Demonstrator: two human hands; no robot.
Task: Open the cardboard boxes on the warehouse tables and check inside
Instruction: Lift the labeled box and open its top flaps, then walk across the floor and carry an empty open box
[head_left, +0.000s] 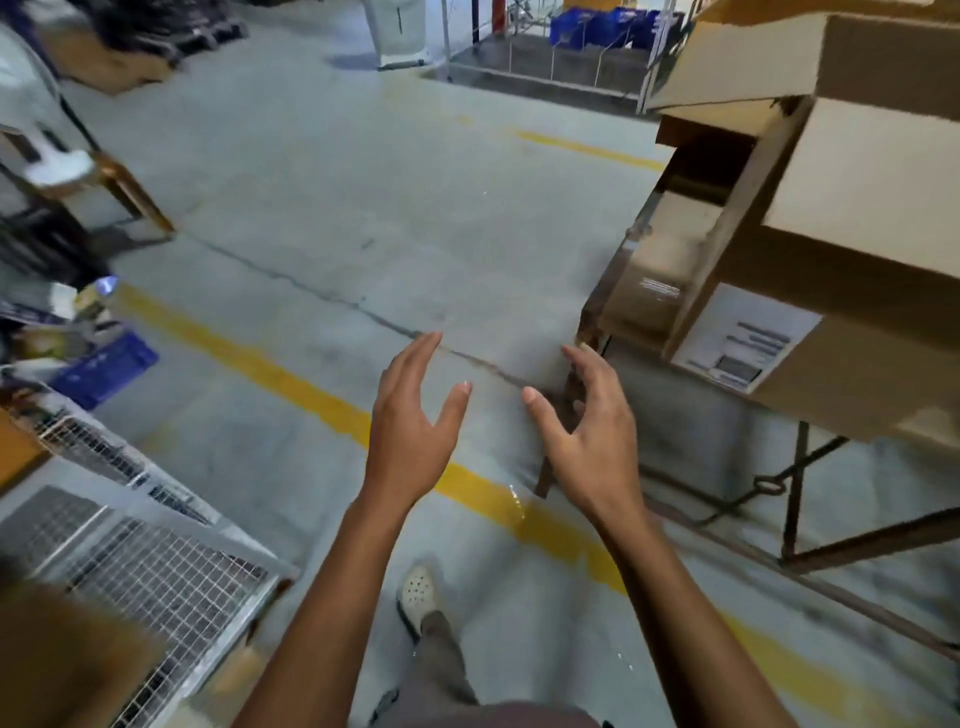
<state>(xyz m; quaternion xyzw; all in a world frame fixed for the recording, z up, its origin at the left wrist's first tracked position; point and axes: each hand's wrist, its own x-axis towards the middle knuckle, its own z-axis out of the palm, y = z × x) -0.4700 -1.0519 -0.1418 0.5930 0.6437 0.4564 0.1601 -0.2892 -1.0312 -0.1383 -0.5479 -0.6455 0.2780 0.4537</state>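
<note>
Both hands are up in front and empty: left hand (410, 415) and right hand (587, 436) have palms facing each other and fingers loosely spread, with a clear gap between them, gripping nothing. The cardboard boxes (857, 171) are stacked on the table (862, 543) off to the right. The lowest has a white label (748, 340) on its side, and a flap (737, 67) up top pokes out past the stack toward the aisle. The right fingertips sit close to the table's near corner, can't tell if they touch. Open concrete floor (389, 197) runs ahead down the middle, crossed by a yellow line (291, 374) and a crack (311, 291). A wire cage (156, 561) hems in the left edge, with a blue crate (104, 369) beyond it. 1 shoe (418, 592) shows below.
</note>
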